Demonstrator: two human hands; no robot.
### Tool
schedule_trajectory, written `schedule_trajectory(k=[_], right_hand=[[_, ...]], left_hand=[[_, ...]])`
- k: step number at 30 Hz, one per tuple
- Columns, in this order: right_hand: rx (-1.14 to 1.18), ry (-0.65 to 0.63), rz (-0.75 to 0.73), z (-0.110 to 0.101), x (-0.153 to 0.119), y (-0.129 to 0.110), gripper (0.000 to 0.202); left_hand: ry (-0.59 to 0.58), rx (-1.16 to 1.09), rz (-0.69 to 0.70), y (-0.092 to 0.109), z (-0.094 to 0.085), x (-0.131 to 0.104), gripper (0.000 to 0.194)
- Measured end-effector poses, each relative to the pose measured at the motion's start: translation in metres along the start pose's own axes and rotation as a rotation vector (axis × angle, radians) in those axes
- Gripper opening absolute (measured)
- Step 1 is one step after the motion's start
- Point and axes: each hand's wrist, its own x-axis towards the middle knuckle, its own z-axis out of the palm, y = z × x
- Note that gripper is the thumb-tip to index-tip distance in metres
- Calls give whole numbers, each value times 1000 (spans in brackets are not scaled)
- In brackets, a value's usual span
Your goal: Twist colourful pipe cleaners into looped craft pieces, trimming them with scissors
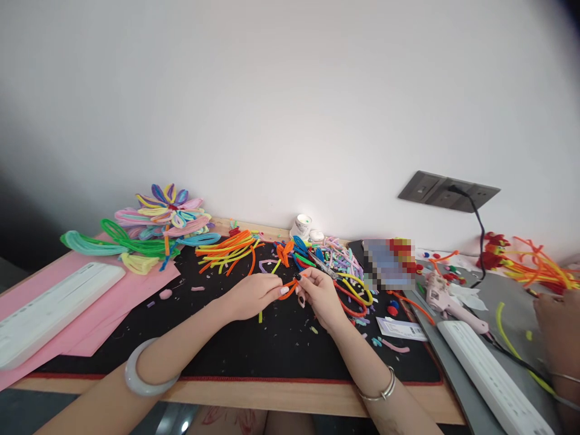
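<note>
Over the black mat, my left hand and my right hand meet in front of me. Both are closed in a pinch on an orange pipe cleaner, which is bent between the fingertips; part of it is hidden behind them. Just beyond lies a looped orange pipe cleaner shape, with blue loops beside it. Pliers or scissors rest behind my right hand, near yellow pipe cleaners curved in loops. Left of these is a bundle of orange and yellow pipe cleaners.
Pipe cleaner flowers and pink sheets with a white long box lie at left. Cut scraps and a paper cup stand behind. At right are a glue gun, another white box and another person's hand.
</note>
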Motion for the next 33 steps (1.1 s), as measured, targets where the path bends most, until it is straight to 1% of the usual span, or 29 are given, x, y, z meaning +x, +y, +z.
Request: schedule_trajectory(k=[3, 6, 9, 15, 20, 22, 24, 26, 28, 31, 33], right_hand=[[84, 38, -24, 1, 0, -2, 21], [117, 36, -12, 1, 0, -2, 21], [143, 28, 3, 1, -1, -1, 21], [182, -2, 29, 0, -1, -1, 24], [201, 4, 15, -1, 0, 1, 23], [209, 9, -7, -1, 1, 2, 22], [216, 22, -24, 0, 0, 1, 21], [218, 35, -23, 1, 0, 0, 21], [216, 30, 5, 1, -1, -1, 21], [204, -26, 61, 2, -3, -1, 21], [184, -76, 85, 4, -4, 1, 22]], left_hand=[[58, -12, -17, -5, -1, 0, 33], [95, 1, -13, -7, 0, 1, 29], [133, 67, -16, -8, 0, 1, 27], [175, 193, 38, -11, 0, 1, 31], [184, 164, 55, -10, -1, 1, 33], [178, 89, 52, -8, -1, 2, 33], [198, -43, 29, -7, -1, 3, 32], [241, -248, -39, -6, 0, 4, 28], [275, -510, -142, -7, 3, 5, 25], [306, -839, -252, -8, 8, 6, 35], [334, -940, -265, -9, 10, 6, 33]])
